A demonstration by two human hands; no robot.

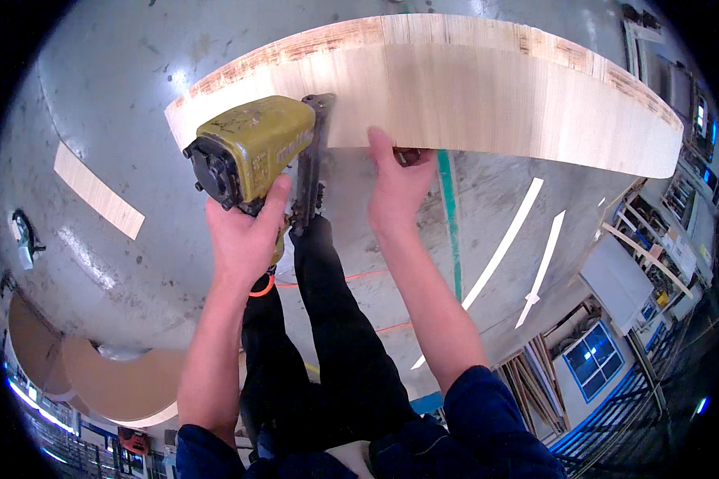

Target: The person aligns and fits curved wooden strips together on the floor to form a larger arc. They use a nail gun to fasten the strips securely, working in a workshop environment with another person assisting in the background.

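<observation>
My left hand (246,238) is wrapped round the handle of an olive-yellow and black air nailer (257,137). Its dark nose and magazine overlap the left part of a long, curved pale wooden panel (471,92); whether the nose touches the wood I cannot tell. At the middle of the panel's near edge, my right hand (395,180) grips it, thumb on the upper face and fingers curled underneath, mostly out of sight. Brown rough streaks run along the panel's far edge. An orange hose fitting (262,285) shows below the nailer's handle.
A loose wooden strip (100,190) lies on the grey floor at left, near a small dark-and-pale tool (25,239). Brown curved boards (124,375) stand at lower left. Right of my legs are a green floor line (449,215), white strips (503,243) and stacked boards (535,383).
</observation>
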